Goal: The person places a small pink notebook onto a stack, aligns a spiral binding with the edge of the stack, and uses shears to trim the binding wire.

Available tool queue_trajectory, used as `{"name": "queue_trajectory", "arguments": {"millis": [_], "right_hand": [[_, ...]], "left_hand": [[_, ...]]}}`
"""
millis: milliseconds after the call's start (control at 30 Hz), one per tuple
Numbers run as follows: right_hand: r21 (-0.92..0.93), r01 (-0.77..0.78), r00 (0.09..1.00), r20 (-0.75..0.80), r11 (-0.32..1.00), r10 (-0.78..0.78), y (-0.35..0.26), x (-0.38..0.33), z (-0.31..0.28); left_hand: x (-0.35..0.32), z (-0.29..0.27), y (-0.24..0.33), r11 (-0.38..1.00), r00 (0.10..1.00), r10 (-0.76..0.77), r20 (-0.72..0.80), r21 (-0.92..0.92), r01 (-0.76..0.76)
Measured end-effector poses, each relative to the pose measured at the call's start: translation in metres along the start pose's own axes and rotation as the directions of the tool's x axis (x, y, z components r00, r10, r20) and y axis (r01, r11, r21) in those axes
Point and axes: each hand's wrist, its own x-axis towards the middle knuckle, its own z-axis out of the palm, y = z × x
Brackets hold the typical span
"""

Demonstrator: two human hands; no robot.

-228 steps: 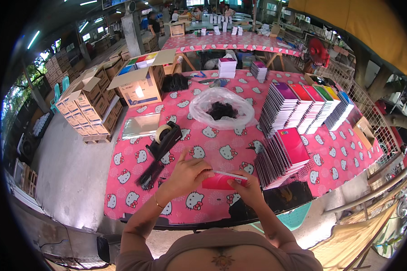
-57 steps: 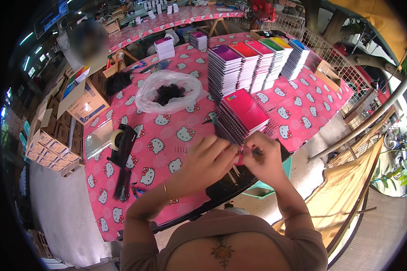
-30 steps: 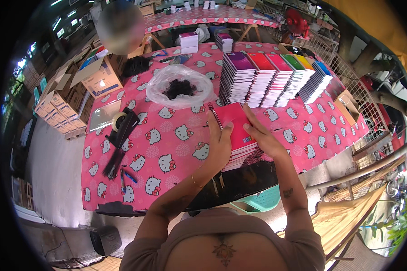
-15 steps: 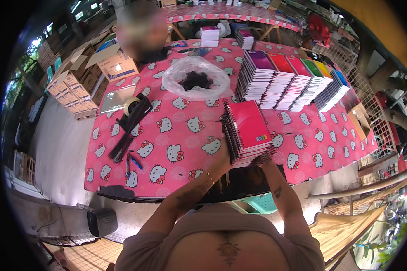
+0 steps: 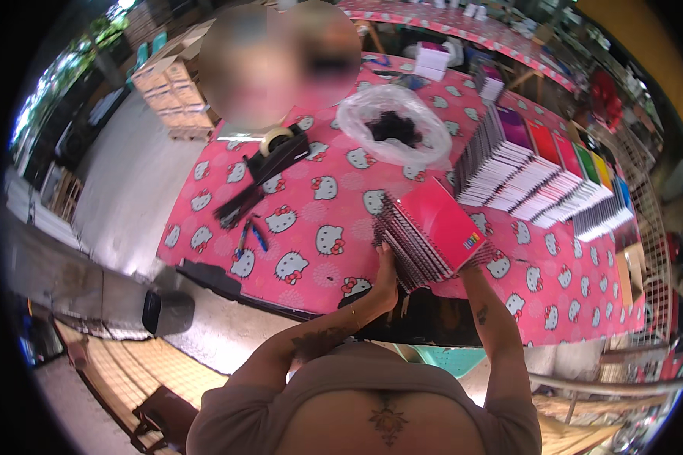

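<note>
A thick stack of magenta-covered, spiral-bound notebooks is sitting between the person's two hands, nearer the body than the rumpled, translucent plastic bag of black, tangled material and slightly to the bag's right. As far as the view is showing, the gathering of this stack is looking well advanced: the covers are lying one over another and the black coils are lining up along one side. Its lower layers are spreading in steps, so the edges seem not yet flush. To the right of the bag, taller notebook piles with purple, red, pink, green, yellow and blue covers are standing in a row, and the magenta stack is remaining apart from them.

The left hand is clamping the coil side of the stack, thumb pointing upward along the coils, its other fingers hiding. The right hand is reaching under the near right corner; the notebooks are covering most of it, so its grip cannot be told. Both forearms are angling inward from the body, and the stack is tilting; whether it is touching the pink, cat-patterned tablecloth is unclear. Left of the bag, a black tape dispenser with a cream roll is resting, with slim blue pens lying closer to the person.
</note>
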Motion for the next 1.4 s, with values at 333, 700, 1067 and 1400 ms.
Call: {"name": "queue_trajectory", "arguments": {"millis": [333, 700, 1067, 1400], "right_hand": [[-0.135, -0.033, 0.998, 0.043, 0.990, 0.039, 0.000, 0.028, 0.004], [-0.777, 0.431, 0.833, 0.149, 0.459, -0.532, -0.152, -0.065, 0.116], [-0.768, 0.570, 0.726, 0.637, -0.292, -0.257, -0.120, -0.057, 0.276], [-0.880, 0.469, 0.871, 0.476, -0.077, -0.120, -0.119, -0.038, 0.274]], "left_hand": [[-0.054, -0.013, 0.071, 0.832, 0.970, 0.196, -0.144, 0.548, -0.087], [-0.049, -0.226, 0.240, -0.318, 0.843, 0.536, 0.040, 0.935, 0.157], [-0.109, -0.020, 0.219, 0.927, 0.844, -0.281, 0.457, 0.356, 0.116], [-0.106, 0.018, 0.203, 0.853, 0.853, -0.198, 0.483, 0.514, -0.093]]}}
